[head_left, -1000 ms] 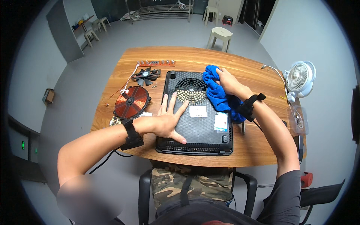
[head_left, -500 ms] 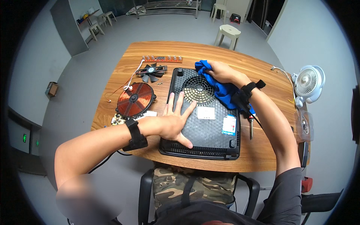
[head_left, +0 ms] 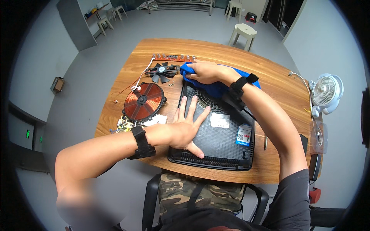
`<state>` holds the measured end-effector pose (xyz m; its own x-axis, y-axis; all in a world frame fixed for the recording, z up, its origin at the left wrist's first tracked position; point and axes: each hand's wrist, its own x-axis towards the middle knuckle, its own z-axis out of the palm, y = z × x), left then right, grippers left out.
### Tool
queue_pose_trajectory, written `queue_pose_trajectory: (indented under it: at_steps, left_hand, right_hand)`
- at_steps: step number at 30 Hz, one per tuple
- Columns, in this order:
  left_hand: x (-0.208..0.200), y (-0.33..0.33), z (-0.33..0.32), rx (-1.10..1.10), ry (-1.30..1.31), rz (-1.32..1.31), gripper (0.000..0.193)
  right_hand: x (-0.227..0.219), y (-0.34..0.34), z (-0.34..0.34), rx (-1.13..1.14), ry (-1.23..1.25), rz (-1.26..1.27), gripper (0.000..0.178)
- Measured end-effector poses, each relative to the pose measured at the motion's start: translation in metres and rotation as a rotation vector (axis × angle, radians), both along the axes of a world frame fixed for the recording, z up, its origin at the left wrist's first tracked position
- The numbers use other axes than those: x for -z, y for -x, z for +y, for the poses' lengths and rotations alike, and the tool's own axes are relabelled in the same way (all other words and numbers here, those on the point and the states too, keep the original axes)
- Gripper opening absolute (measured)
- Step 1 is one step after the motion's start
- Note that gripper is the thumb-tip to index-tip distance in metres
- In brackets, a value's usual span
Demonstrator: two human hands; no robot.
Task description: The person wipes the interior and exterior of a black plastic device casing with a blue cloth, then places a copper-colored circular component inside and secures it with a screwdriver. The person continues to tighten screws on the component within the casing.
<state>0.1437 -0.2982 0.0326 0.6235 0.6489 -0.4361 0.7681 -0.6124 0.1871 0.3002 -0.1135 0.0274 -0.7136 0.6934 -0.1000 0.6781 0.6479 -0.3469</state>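
Note:
A black plastic bottom housing (head_left: 223,145), apparently an induction cooker's, lies underside up on the wooden table, with a round vent grille and two stickers. My left hand (head_left: 184,131) is pressed flat on its left part, fingers spread. At the housing's far edge my right hand (head_left: 207,72) grips a blue cloth (head_left: 217,89), which covers the far part of the housing and some of the grille. Left of the housing lie a copper coil disc (head_left: 143,102), a black fan (head_left: 162,70) and a circuit board (head_left: 126,123), partly hidden behind my left wrist.
A narrow red board (head_left: 173,57) with buttons lies at the table's far side. Small screws (head_left: 170,83) lie near the fan. A screwdriver (head_left: 266,142) is partly hidden beside my right forearm. A white desk fan (head_left: 327,90) and a clear plastic box (head_left: 319,136) are at the right.
My right hand has moved left along the housing's far edge with the blue cloth, which now covers more of the grille. My left hand stays pressed on the housing. The view has shifted slightly.

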Motion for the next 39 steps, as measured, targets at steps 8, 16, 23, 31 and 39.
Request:
queue_pose_trajectory:
  at_steps: [8,16,23,31,39]
  left_hand:
    - [0.002,0.001,0.0,0.012,-0.025,-0.013,0.15]
    - [0.005,0.003,0.002,-0.008,0.002,-0.031,0.15]
    - [0.005,-0.002,0.003,0.001,0.016,-0.032,0.15]
    - [0.013,0.003,0.007,-0.031,0.145,-0.024,0.15]
    - [0.02,0.008,-0.007,-0.003,0.037,-0.07,0.14]
  right_hand:
    - [0.009,0.003,-0.012,-0.125,-0.198,-0.028,0.037]
    - [0.013,0.003,-0.012,-0.284,-0.282,0.013,0.035]
    - [-0.004,-0.021,-0.041,-0.272,-0.325,0.201,0.032]
    - [-0.039,-0.015,-0.103,-0.239,0.111,0.022,0.037]
    - [0.009,0.003,-0.065,-0.326,-0.309,0.029,0.039]
